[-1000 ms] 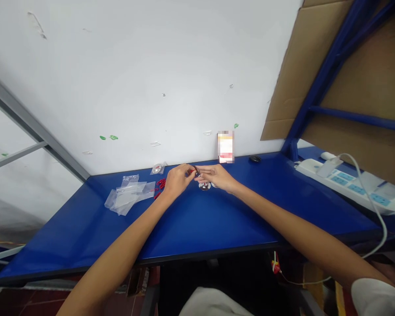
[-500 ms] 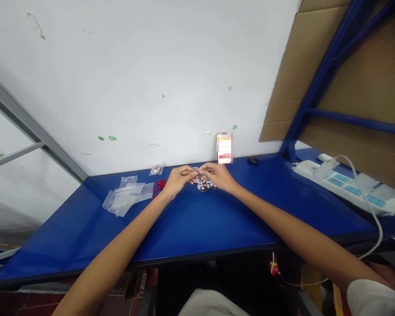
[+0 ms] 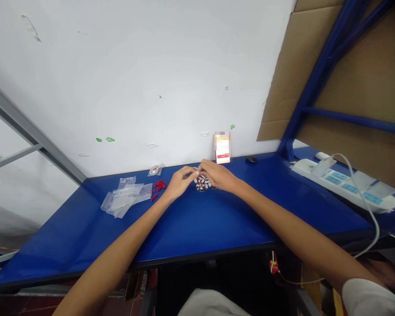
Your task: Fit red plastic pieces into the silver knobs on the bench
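My left hand (image 3: 180, 181) and my right hand (image 3: 217, 174) meet over the middle of the blue table, fingertips almost touching. Both are closed in a pinch, and whatever sits between the fingers is too small and covered to name. Just below and behind the fingers lie several shiny round metal discs (image 3: 202, 187) with red and white on them, partly hidden by my right hand. Left of my left hand is a small heap of red cord-like pieces (image 3: 159, 185), one of them lying apart. A similar round piece in a clear bag (image 3: 156, 170) lies near the wall.
Flat clear plastic bags (image 3: 123, 197) overlap on the left of the blue table (image 3: 197, 228). A lit phone (image 3: 222, 149) leans against the wall, with a black round object (image 3: 251, 159) beside it. At the right stands a white power strip (image 3: 342, 184) with a plugged-in cable.
The view has shifted slightly. My right fingers have curled lower over the discs, and the fingertips of both hands have drawn closer together. A loose red piece now shows beside my left wrist.
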`<state>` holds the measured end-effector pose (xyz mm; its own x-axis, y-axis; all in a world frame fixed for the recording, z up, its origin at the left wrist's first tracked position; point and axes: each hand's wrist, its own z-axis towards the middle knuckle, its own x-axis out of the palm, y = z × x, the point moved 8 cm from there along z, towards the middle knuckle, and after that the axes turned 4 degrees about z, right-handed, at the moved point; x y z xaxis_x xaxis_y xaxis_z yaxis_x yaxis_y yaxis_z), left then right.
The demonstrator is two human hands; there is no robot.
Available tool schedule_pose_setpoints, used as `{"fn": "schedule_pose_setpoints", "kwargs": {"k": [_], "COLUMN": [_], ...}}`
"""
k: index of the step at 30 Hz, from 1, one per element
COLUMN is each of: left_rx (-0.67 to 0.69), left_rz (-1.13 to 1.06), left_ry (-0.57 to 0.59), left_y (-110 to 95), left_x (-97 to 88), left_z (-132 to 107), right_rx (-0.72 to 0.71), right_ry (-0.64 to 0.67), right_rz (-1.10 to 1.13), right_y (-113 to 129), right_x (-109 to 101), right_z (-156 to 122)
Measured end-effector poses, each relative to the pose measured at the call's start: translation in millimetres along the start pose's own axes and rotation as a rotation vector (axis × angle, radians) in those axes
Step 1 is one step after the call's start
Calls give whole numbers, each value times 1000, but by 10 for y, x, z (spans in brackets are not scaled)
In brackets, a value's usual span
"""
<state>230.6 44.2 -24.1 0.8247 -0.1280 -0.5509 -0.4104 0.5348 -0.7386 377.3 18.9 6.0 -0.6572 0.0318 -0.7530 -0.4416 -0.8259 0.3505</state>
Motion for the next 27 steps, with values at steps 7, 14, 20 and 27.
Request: {"fn": "schedule_pose_setpoints", "kwargs": {"k": [7,14,20,27], "left_rx": [31,115,62,30], "left_rz": [58,482,653,703], "left_ry": [65,-90,-130,-104], "left_y": [-10,89,282,330], "left_x": [68,-386,-672,-671], "left_z": [18,99,154,161], "right_rx": [102,407,492,497], "right_ry": [116,280,414,427], "right_rz": [2,-20,-6,34], "right_y": [-292,-981,-1096,-1068], "right_x": [-230,-425,-318,-326], "right_z": [-41,-242,-365,-367]}}
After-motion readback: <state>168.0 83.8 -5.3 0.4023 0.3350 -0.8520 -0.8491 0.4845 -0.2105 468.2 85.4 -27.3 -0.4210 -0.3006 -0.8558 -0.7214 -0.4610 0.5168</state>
